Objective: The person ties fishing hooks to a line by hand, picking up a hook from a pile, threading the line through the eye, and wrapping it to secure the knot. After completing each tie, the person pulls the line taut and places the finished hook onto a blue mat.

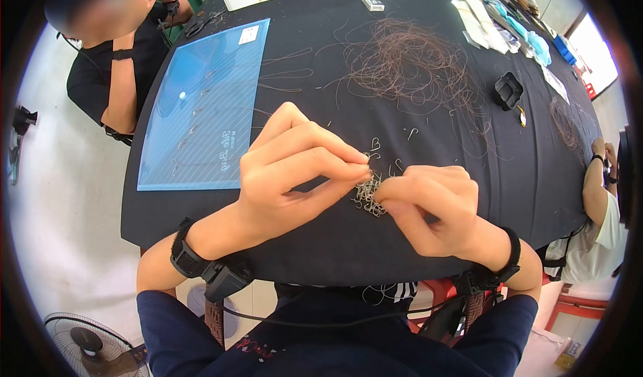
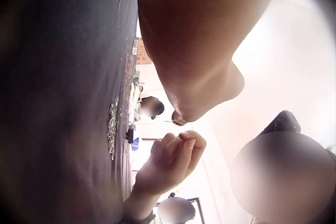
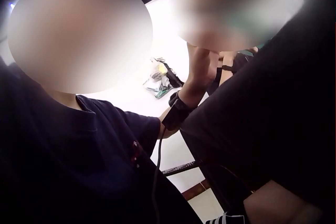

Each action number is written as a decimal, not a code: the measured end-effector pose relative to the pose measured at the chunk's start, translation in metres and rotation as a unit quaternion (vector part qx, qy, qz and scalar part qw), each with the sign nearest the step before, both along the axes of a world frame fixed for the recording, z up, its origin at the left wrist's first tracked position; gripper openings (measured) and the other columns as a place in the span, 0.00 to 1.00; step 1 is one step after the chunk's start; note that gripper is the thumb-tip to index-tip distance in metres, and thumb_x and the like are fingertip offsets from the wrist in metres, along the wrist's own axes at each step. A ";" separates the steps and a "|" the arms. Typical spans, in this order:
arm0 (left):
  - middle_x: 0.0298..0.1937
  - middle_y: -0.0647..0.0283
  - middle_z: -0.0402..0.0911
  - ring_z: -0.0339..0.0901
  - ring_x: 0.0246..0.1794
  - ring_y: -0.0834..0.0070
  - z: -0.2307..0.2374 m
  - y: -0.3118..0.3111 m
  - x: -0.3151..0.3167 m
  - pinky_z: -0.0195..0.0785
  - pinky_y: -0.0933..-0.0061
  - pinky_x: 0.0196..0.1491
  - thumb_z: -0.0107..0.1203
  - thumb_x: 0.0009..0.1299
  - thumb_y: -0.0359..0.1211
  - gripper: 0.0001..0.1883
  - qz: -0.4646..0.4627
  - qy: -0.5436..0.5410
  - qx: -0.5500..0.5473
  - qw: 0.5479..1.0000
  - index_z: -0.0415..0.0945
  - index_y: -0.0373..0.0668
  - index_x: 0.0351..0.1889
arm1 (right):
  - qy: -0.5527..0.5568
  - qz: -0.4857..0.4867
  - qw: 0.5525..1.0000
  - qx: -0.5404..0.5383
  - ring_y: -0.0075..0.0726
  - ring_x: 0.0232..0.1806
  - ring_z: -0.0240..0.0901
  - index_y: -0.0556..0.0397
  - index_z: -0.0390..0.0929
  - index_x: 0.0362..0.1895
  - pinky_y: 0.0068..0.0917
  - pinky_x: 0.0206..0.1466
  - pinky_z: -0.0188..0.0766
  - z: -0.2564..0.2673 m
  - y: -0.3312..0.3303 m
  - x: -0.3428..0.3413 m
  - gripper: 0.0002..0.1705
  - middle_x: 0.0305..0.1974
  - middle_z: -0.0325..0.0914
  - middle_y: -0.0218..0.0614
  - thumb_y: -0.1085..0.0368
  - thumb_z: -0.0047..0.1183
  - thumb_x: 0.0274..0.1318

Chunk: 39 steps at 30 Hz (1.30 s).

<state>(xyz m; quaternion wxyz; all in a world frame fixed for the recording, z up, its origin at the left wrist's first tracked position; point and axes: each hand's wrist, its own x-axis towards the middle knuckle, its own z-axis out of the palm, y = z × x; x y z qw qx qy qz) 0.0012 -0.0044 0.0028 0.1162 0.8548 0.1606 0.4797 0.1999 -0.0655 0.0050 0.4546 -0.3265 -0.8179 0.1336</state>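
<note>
In the head view, my left hand [image 1: 288, 169] pinches a tiny thin piece, seemingly a fish hook [image 2: 169, 121], between thumb and fingertips. My right hand [image 1: 435, 206] is close beside it, fingers curled and thumb against the index finger; I cannot tell whether a fine strand lies between them. Below both hands, a heap of small metal fish hooks [image 1: 367, 199] lies on the black tablecloth, partly covered by the fingers. A few loose hooks [image 1: 412, 134] are scattered just beyond the heap. From the left wrist view, the right hand [image 2: 170, 163] appears above table height.
A blue file bag [image 1: 201, 109] with hooks in a row lies to the left, thin brown line loops [image 1: 288, 72] beside it. A large tangle of brown line [image 1: 408, 62] spreads ahead. A black tray [image 1: 508, 91] sits at right. Other people sit around the table.
</note>
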 end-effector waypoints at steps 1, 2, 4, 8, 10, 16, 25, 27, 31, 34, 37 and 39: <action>0.30 0.71 0.82 0.66 0.27 0.78 0.000 0.000 0.000 0.56 0.81 0.29 0.69 0.48 0.25 0.09 -0.004 0.003 0.001 1.000 0.82 0.44 0.25 | 0.009 -0.012 1.000 -0.006 0.32 0.17 0.71 0.54 0.77 0.29 0.23 0.18 0.65 0.001 0.000 0.001 0.07 0.20 0.74 0.32 0.76 0.56 0.43; 0.31 0.71 0.82 0.66 0.28 0.78 -0.001 0.000 0.000 0.55 0.80 0.30 0.70 0.47 0.25 0.10 -0.016 0.005 0.000 1.000 0.82 0.45 0.26 | 0.018 -0.024 0.999 -0.012 0.30 0.16 0.70 0.55 0.77 0.30 0.22 0.18 0.63 0.003 0.001 0.001 0.06 0.20 0.73 0.32 0.76 0.56 0.44; 0.32 0.70 0.83 0.66 0.28 0.79 -0.003 0.000 -0.001 0.53 0.78 0.31 0.71 0.46 0.25 0.11 -0.040 0.010 -0.002 0.999 0.83 0.46 0.27 | 0.038 -0.047 0.998 -0.035 0.25 0.15 0.67 0.55 0.77 0.30 0.21 0.17 0.60 0.005 0.001 0.002 0.05 0.19 0.72 0.31 0.77 0.54 0.47; 0.33 0.72 0.83 0.64 0.27 0.80 -0.001 -0.004 0.000 0.52 0.78 0.31 0.72 0.45 0.27 0.12 -0.082 0.016 -0.018 0.996 0.83 0.47 0.28 | 0.069 -0.079 0.989 -0.100 0.16 0.12 0.52 0.55 0.76 0.28 0.20 0.16 0.49 0.002 0.003 0.001 0.04 0.14 0.63 0.27 0.77 0.53 0.51; 0.33 0.73 0.83 0.63 0.27 0.80 -0.002 -0.005 0.000 0.51 0.78 0.31 0.72 0.45 0.28 0.13 -0.097 0.011 -0.019 0.995 0.83 0.47 0.28 | 0.065 -0.077 0.984 -0.148 0.16 0.12 0.48 0.54 0.76 0.28 0.21 0.16 0.46 0.001 0.004 0.002 0.04 0.12 0.57 0.26 0.76 0.54 0.51; 0.33 0.71 0.84 0.63 0.28 0.79 0.001 -0.007 -0.003 0.52 0.78 0.32 0.73 0.46 0.28 0.12 -0.109 -0.009 -0.049 0.993 0.83 0.46 0.28 | 0.062 -0.023 0.961 -0.268 0.17 0.13 0.45 0.54 0.76 0.27 0.23 0.17 0.44 -0.003 0.003 -0.001 0.03 0.10 0.49 0.25 0.72 0.58 0.51; 0.34 0.67 0.84 0.65 0.29 0.77 0.003 -0.004 -0.005 0.54 0.77 0.33 0.71 0.48 0.25 0.10 -0.020 -0.007 -0.011 1.000 0.82 0.44 0.27 | 0.056 0.039 0.953 -0.297 0.18 0.12 0.45 0.54 0.78 0.28 0.24 0.17 0.44 -0.002 0.001 -0.001 0.03 0.09 0.49 0.26 0.70 0.60 0.50; 0.34 0.67 0.84 0.65 0.29 0.78 0.004 -0.004 -0.004 0.54 0.77 0.33 0.71 0.48 0.24 0.10 -0.012 -0.006 -0.005 1.000 0.82 0.44 0.27 | 0.038 0.058 0.954 -0.291 0.17 0.12 0.47 0.53 0.79 0.29 0.24 0.17 0.45 0.001 0.000 0.001 0.02 0.09 0.53 0.26 0.71 0.60 0.50; 0.35 0.67 0.84 0.65 0.29 0.78 0.004 -0.003 -0.005 0.54 0.78 0.32 0.71 0.47 0.25 0.11 -0.005 -0.005 0.020 1.000 0.82 0.44 0.27 | 0.031 0.087 0.963 -0.252 0.17 0.10 0.52 0.52 0.78 0.30 0.22 0.15 0.48 0.006 -0.002 0.000 0.02 0.11 0.62 0.28 0.72 0.58 0.51; 0.35 0.68 0.84 0.65 0.29 0.78 0.002 -0.001 -0.006 0.54 0.78 0.32 0.71 0.47 0.26 0.11 -0.005 -0.002 0.036 0.999 0.83 0.45 0.28 | 0.017 0.110 0.965 -0.238 0.19 0.09 0.56 0.52 0.75 0.30 0.20 0.15 0.50 0.008 -0.002 0.002 0.03 0.14 0.67 0.29 0.74 0.54 0.52; 0.35 0.70 0.84 0.64 0.29 0.78 0.001 -0.003 -0.005 0.54 0.78 0.32 0.71 0.46 0.27 0.12 -0.005 0.011 0.044 0.999 0.83 0.46 0.29 | 0.021 0.123 0.965 -0.231 0.20 0.09 0.57 0.53 0.73 0.30 0.21 0.14 0.50 0.007 -0.001 0.003 0.03 0.14 0.66 0.29 0.75 0.51 0.53; 0.34 0.71 0.83 0.63 0.28 0.78 0.000 -0.003 -0.003 0.54 0.78 0.32 0.71 0.46 0.27 0.12 -0.014 0.019 0.042 0.999 0.83 0.47 0.28 | 0.025 0.123 0.966 -0.226 0.20 0.09 0.58 0.53 0.73 0.30 0.21 0.14 0.50 0.007 -0.001 0.003 0.04 0.14 0.66 0.29 0.76 0.50 0.54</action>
